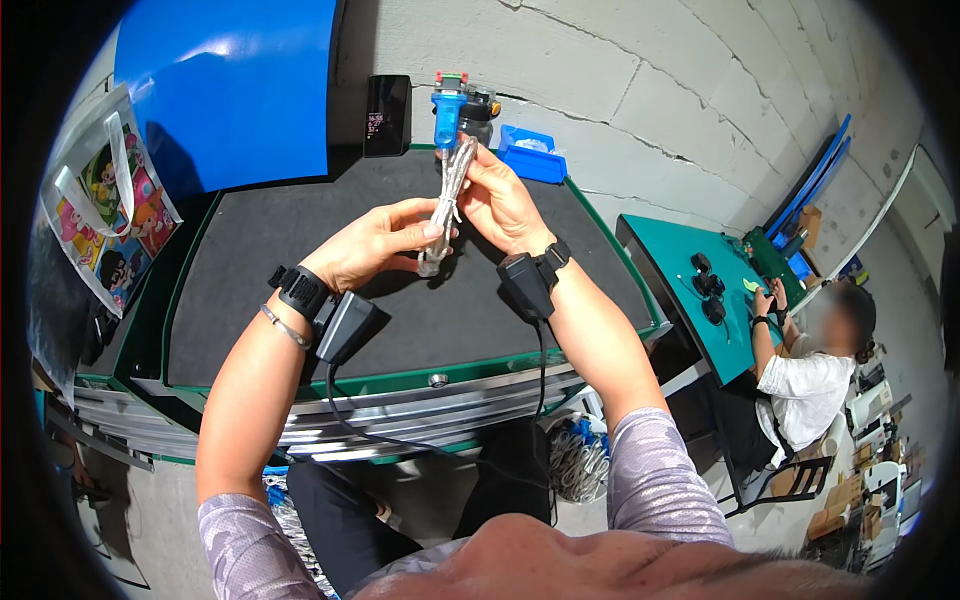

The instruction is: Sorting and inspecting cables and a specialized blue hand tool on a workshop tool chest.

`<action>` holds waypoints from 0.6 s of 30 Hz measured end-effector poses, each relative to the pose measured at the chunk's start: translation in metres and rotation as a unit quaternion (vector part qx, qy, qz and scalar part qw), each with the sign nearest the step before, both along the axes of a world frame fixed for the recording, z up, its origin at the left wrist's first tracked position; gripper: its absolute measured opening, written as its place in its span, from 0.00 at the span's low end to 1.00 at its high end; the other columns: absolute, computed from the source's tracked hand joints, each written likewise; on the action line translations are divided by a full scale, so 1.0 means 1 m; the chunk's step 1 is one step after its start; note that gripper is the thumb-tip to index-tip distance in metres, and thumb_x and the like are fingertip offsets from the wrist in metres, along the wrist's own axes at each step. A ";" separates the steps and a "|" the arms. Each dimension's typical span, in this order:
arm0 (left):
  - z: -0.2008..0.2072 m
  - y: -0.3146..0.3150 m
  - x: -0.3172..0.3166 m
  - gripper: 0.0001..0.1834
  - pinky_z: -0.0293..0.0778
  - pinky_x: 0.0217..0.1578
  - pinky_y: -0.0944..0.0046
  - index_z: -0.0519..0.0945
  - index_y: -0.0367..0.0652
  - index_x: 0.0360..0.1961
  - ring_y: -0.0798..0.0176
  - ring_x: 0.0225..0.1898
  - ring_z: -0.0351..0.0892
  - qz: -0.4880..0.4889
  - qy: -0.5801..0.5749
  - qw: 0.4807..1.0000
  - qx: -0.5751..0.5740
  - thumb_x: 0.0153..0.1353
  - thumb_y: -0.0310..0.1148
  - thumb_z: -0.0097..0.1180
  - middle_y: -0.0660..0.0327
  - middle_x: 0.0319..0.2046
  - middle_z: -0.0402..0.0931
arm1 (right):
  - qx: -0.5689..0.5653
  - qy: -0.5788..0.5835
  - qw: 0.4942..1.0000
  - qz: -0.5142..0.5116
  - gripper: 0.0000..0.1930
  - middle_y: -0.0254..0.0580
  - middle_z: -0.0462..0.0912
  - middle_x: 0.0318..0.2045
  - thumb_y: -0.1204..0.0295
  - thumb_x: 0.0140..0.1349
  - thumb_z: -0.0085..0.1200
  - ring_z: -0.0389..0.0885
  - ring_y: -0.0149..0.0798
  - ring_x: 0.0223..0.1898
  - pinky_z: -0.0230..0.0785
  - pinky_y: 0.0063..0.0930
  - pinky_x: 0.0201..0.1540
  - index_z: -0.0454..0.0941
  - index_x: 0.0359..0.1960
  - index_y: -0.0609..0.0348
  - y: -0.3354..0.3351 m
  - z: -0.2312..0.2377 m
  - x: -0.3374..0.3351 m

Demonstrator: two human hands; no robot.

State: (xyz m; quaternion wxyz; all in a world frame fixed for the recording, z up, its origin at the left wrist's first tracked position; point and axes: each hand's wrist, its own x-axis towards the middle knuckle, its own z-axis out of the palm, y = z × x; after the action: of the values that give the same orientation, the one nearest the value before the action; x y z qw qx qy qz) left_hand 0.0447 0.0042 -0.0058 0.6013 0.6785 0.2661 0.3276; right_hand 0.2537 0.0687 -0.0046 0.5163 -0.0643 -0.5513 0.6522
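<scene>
Over the dark mat [270, 300], between the two hands and seemingly lifted off the surface: a bundled clear-grey cable [450, 190], long axis running nearly straight away from the body, far end leaning slightly right. At that far end, a blue plug [446, 118], aimed toward the block wall [590, 70]; at the near end, the looped bottom [430, 267] of the bundle, just beside the left fingertips. Held low from the left side by the left hand [388, 243], thumb and fingers narrowed on the strands; held higher from the right side by the right hand [503, 207], pinched close below the plug. Nearest to the plug, therefore, the right; nearest to the loop, the left; near mid-length, a white tie [446, 209]. Hard to tell at this size: red-and-green piece [452, 79] joined to the plug's tip or merely behind it. Beyond the mat, apart from the plug, a black slab-shaped device [387, 120] to its left and a blue tray [535, 166] to its right.
</scene>
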 end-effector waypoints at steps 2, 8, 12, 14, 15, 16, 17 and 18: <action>-0.001 -0.001 0.001 0.31 0.74 0.52 0.60 0.66 0.41 0.65 0.62 0.52 0.77 -0.016 -0.045 0.999 -0.027 0.65 0.44 0.58 0.60 0.48 0.78 | -0.005 -0.012 1.000 0.001 0.15 0.34 0.82 0.48 0.70 0.70 0.49 0.76 0.25 0.40 0.69 0.25 0.48 0.76 0.56 0.54 -0.001 -0.002 -0.001; -0.002 0.004 -0.002 0.31 0.75 0.50 0.62 0.67 0.38 0.64 0.62 0.48 0.79 0.013 -0.004 1.000 -0.004 0.62 0.37 0.62 0.60 0.47 0.78 | -0.024 -0.037 0.998 0.041 0.17 0.40 0.80 0.51 0.65 0.68 0.50 0.77 0.31 0.46 0.67 0.30 0.54 0.75 0.56 0.56 -0.007 0.008 0.002; -0.005 0.007 -0.003 0.30 0.76 0.48 0.64 0.68 0.37 0.63 0.64 0.47 0.80 0.022 -0.008 1.000 0.005 0.62 0.35 0.63 0.61 0.47 0.78 | -0.046 -0.027 0.998 0.030 0.19 0.41 0.79 0.51 0.60 0.68 0.51 0.76 0.33 0.51 0.65 0.32 0.57 0.73 0.56 0.55 -0.013 0.010 -0.001; -0.006 0.007 -0.003 0.30 0.76 0.48 0.65 0.69 0.37 0.62 0.66 0.46 0.79 0.029 -0.008 0.999 0.011 0.61 0.34 0.63 0.62 0.46 0.78 | -0.042 -0.029 0.999 0.013 0.19 0.39 0.80 0.50 0.59 0.68 0.53 0.76 0.31 0.51 0.65 0.31 0.57 0.74 0.56 0.54 -0.015 0.009 -0.002; -0.006 0.008 -0.002 0.30 0.76 0.48 0.65 0.69 0.37 0.62 0.66 0.46 0.79 0.029 -0.008 0.999 0.011 0.61 0.34 0.63 0.62 0.46 0.78 | -0.032 -0.044 0.999 0.002 0.19 0.37 0.80 0.50 0.59 0.68 0.54 0.76 0.30 0.51 0.65 0.31 0.57 0.74 0.56 0.54 -0.015 0.009 -0.003; -0.006 0.008 -0.002 0.29 0.76 0.48 0.65 0.70 0.36 0.62 0.67 0.45 0.79 0.027 -0.010 1.000 0.013 0.61 0.34 0.64 0.62 0.45 0.79 | -0.026 -0.058 0.998 -0.010 0.19 0.36 0.80 0.49 0.59 0.67 0.55 0.76 0.30 0.51 0.65 0.31 0.57 0.74 0.56 0.54 -0.015 0.009 -0.003; -0.006 0.007 -0.002 0.29 0.75 0.48 0.66 0.70 0.36 0.61 0.68 0.45 0.79 0.030 -0.008 0.999 0.011 0.61 0.34 0.64 0.62 0.44 0.79 | -0.023 -0.060 0.998 -0.008 0.19 0.36 0.80 0.49 0.59 0.67 0.55 0.76 0.30 0.51 0.65 0.31 0.57 0.74 0.56 0.54 -0.015 0.009 -0.003; -0.006 0.007 -0.002 0.29 0.75 0.48 0.66 0.70 0.36 0.61 0.68 0.45 0.79 0.027 -0.013 0.999 0.014 0.61 0.34 0.64 0.62 0.44 0.79 | -0.021 -0.065 0.998 -0.007 0.19 0.35 0.80 0.48 0.59 0.67 0.55 0.76 0.29 0.50 0.65 0.31 0.57 0.75 0.55 0.54 -0.015 0.009 -0.002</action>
State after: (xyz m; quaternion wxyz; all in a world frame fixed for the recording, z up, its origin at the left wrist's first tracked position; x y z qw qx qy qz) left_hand 0.0429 0.0108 -0.0117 0.5863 0.6751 0.2715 0.3560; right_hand 0.2513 0.0536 0.0044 0.4824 -0.1210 -0.5692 0.6547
